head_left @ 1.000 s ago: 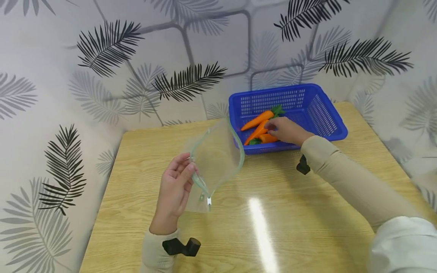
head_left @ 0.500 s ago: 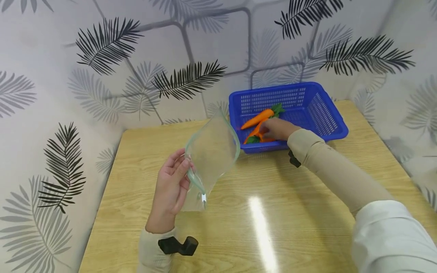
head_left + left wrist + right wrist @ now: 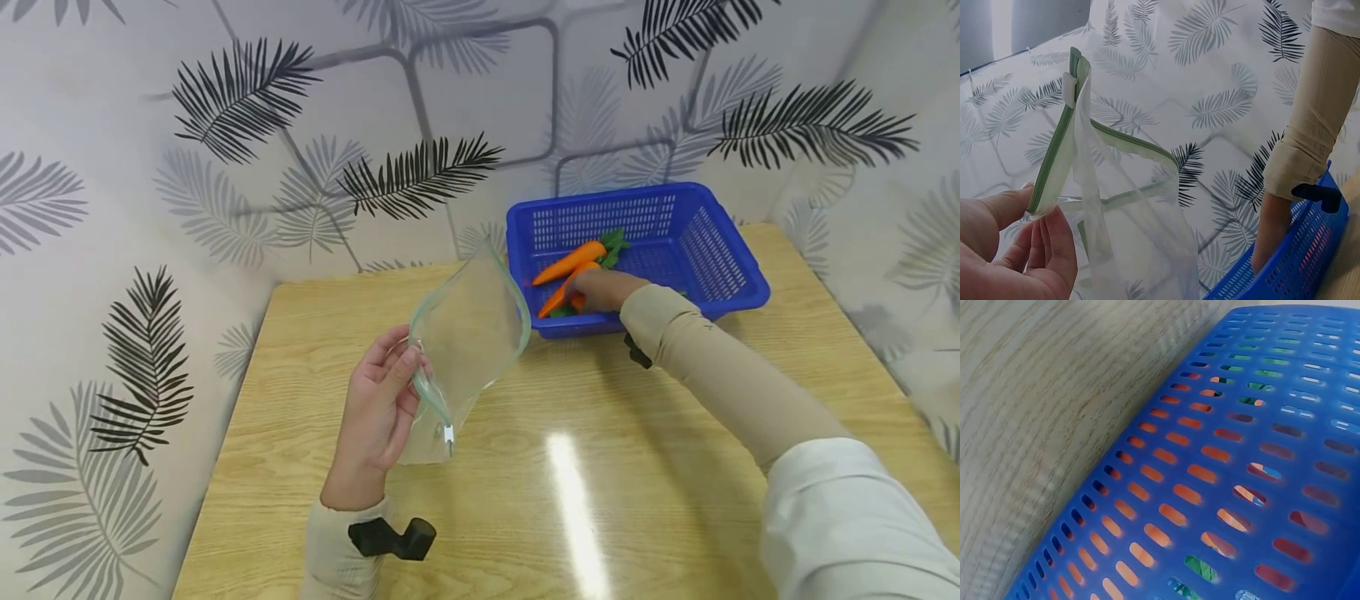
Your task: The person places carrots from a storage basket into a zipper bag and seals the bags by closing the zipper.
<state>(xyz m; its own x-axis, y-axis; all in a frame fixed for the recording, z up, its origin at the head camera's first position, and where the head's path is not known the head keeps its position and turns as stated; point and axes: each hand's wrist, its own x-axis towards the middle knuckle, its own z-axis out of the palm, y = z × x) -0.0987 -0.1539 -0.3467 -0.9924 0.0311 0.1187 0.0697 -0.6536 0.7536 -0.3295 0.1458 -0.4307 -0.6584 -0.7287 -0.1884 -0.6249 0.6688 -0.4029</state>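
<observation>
A clear zip bag (image 3: 472, 325) with a green-edged mouth hangs spread in my left hand (image 3: 378, 408), whose thumb and fingers pinch one side of its rim. Up close in the left wrist view, the white slider (image 3: 1069, 89) sits at the end of the bag's green zip (image 3: 1051, 159). My right hand (image 3: 603, 291) reaches down into the blue basket (image 3: 720, 250), over the carrots near its front wall. An orange carrot (image 3: 557, 300) shows beside its fingers, another carrot (image 3: 567, 262) lies behind. The right fingertips are hidden among the carrots, so I cannot tell whether they grip one.
The basket stands at the back of the wooden table (image 3: 315, 350), close to the leaf-patterned wall covering (image 3: 420, 100). Through the basket's slots, orange carrots (image 3: 1154, 534) and green tops show in the right wrist view. The bag's far edge overlaps the basket's left corner.
My right hand has gone lower and left, deeper among the carrots in the basket. My left hand has shifted the bag slightly left, its mouth still spread.
</observation>
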